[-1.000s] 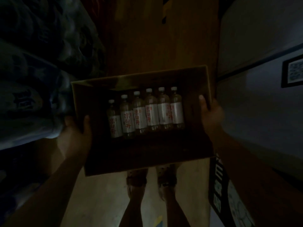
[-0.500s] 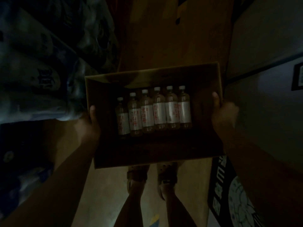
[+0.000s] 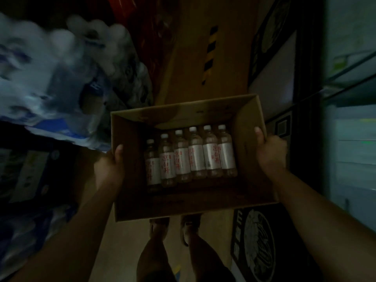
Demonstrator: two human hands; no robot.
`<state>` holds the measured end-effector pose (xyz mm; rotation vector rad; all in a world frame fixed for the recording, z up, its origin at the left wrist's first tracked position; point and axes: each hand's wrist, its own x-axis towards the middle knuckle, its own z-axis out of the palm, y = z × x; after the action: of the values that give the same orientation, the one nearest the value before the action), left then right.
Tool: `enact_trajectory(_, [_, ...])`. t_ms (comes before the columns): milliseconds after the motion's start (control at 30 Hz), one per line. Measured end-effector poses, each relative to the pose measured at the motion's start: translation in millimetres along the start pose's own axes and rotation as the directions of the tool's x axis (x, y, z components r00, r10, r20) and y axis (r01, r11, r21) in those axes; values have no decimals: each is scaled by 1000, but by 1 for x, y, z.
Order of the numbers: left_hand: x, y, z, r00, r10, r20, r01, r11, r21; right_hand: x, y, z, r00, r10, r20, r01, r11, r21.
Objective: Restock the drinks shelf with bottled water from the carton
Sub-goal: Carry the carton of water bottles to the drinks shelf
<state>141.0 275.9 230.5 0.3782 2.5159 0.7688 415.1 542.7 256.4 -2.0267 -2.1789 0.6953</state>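
Observation:
I carry an open brown carton (image 3: 130,192) at waist height in a dim aisle. Several clear water bottles (image 3: 191,155) with white caps and white labels with red characters lie side by side on its floor. My left hand (image 3: 108,169) grips the carton's left wall, thumb hooked over the rim. My right hand (image 3: 270,151) grips the right wall the same way. Both forearms reach in from the bottom of the view.
Shrink-wrapped packs of bottles (image 3: 50,78) are stacked high on the left. A tall brown cardboard box (image 3: 203,47) stands ahead. Dark printed cartons (image 3: 260,241) and a glass-fronted cooler (image 3: 352,149) line the right. My legs and feet (image 3: 175,231) show on the floor below the carton.
The carton and both hands sit further right and slightly lower in view. The stacked packs on the left and the cooler on the right have come more into view as I move along.

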Motion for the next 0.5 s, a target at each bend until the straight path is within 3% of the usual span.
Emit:
enact_trajectory(100, [-34,28,-45,1000,-18,-9,19,999,42,-23,-13,-54,997,-70,-35,71,997,22])
enact_trajectory(267, [-94,70,-112,988,61,-143,-35,984,175,-57,-41,-127,991,-121,-51,122,992,25])
enact_trajectory(500, [-168,84,-201,970,38,-241,3,986,167,-113,-80,-207,972,-234,-27,234,972,8])
